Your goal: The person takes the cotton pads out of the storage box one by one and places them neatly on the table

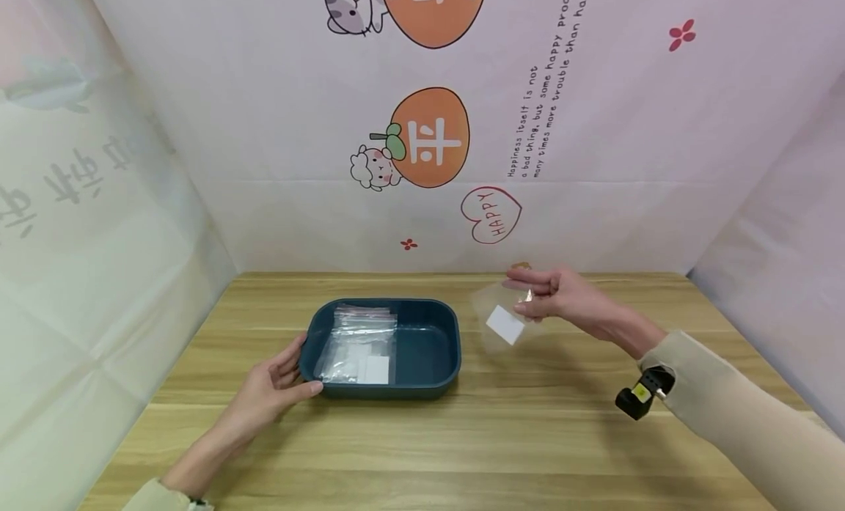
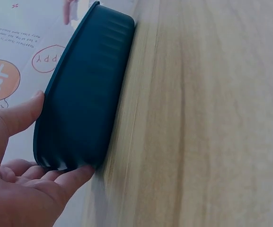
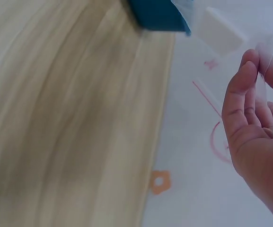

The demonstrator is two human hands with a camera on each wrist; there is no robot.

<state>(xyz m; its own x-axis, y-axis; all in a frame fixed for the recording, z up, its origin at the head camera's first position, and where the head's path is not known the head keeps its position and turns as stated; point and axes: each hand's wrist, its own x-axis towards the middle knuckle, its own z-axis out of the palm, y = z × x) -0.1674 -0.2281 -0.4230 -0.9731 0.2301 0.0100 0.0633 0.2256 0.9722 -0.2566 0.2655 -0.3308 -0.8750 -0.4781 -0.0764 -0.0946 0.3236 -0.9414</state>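
A dark blue rectangular box (image 1: 429, 391) stands on the wooden table, holding clear zip bags (image 1: 356, 342) with white labels or cards in its left half. My left hand (image 1: 267, 390) grips the box's left end; the left wrist view shows the thumb at the rim and the fingers along the outer side. To the right of the box, my right hand (image 1: 574, 306) pinches a clear plastic bag (image 1: 488, 302) by its edge, between thumb and fingers. This bag hangs above the table, with a white rectangle (image 1: 505, 325) in or on it; which, I cannot tell.
The wooden table (image 1: 561, 445) ends at a white printed cloth (image 1: 297, 225) behind it. More white cloth (image 1: 785, 225) hangs at both sides. A small black camera (image 1: 637, 401) is fixed at the right wrist.
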